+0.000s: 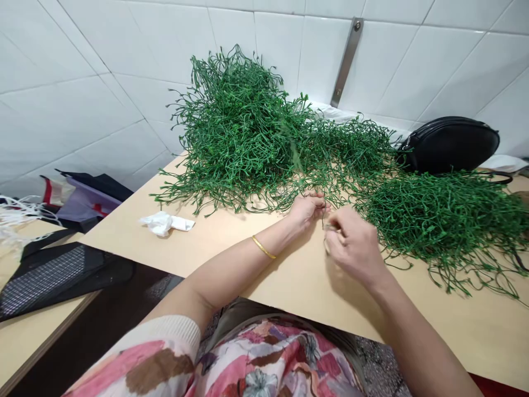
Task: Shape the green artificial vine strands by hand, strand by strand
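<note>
Thin green plastic stems with small buds lie in a tall heap (243, 127) at the back of the table and in a lower heap (438, 220) on the right. Between the heaps, at the front edge of the loose stems, my left hand (306, 211) is closed with its fingertips pinching a thin dark stem. Just right of it, my right hand (353, 242) is closed too, thumb and fingers pressed together around a thin strand, slightly blurred. The two hands almost touch above the bare wood.
On the pale wooden table (281, 275) lies a crumpled white tissue (165, 223) at the left. A black bag (452, 144) stands at the back right. Dark and purple bags (88, 198) lie left, beyond the table's edge. A tiled wall (157, 49) closes the back.
</note>
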`<state>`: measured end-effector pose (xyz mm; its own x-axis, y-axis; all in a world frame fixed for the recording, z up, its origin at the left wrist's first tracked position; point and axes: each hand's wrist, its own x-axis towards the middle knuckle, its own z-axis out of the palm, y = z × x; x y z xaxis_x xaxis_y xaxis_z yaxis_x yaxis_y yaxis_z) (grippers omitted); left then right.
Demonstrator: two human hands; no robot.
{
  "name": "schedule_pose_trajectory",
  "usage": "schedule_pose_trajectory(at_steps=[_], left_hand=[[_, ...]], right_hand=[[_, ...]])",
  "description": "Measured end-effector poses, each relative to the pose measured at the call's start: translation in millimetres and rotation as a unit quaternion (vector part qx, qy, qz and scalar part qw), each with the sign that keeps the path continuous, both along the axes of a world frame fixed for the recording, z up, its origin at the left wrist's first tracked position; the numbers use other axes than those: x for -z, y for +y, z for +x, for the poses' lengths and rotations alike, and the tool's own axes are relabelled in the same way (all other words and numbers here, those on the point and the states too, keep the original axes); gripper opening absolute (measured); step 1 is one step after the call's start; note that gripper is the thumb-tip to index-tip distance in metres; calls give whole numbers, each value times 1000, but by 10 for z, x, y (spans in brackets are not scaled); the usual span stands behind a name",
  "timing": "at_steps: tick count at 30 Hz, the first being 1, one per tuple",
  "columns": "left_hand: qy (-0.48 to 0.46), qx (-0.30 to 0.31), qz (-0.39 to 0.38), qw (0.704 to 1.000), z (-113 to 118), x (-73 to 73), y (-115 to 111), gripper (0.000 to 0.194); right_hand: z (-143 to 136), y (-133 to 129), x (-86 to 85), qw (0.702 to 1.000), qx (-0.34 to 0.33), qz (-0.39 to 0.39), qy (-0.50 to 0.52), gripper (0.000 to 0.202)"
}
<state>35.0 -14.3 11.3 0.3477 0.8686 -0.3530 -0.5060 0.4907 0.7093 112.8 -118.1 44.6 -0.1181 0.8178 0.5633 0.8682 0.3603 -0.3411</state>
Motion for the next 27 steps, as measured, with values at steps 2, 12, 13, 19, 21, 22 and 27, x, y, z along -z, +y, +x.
schedule_pose_trajectory(at_steps=[2, 12, 13, 19, 21, 22, 27], left_hand=[[10, 37, -9, 999, -37, 15, 16, 20], [55, 133, -7, 990, -84, 12, 53, 11], [57, 135, -8, 989, -81, 11, 53, 10], [54, 130, -13, 990, -81, -4, 46, 14], [53, 132, -22, 990, -86, -14, 40, 15], [52, 136, -26, 989, -90, -18, 38, 16], [26, 156, -26, 987, -114, -9, 42, 14]], right_hand=[[160, -39, -197, 994, 79, 71, 7, 9], [1957, 218, -576, 890, 358, 134, -250, 46], [2007, 223, -530, 887, 354, 153, -254, 49], [1340, 122, -417, 926, 319, 99, -173, 37], [1053, 159, -329, 960, 238, 95, -112, 27], [943, 197, -258, 977, 183, 81, -72, 24], [655, 403, 175, 998, 21, -41, 40, 23]])
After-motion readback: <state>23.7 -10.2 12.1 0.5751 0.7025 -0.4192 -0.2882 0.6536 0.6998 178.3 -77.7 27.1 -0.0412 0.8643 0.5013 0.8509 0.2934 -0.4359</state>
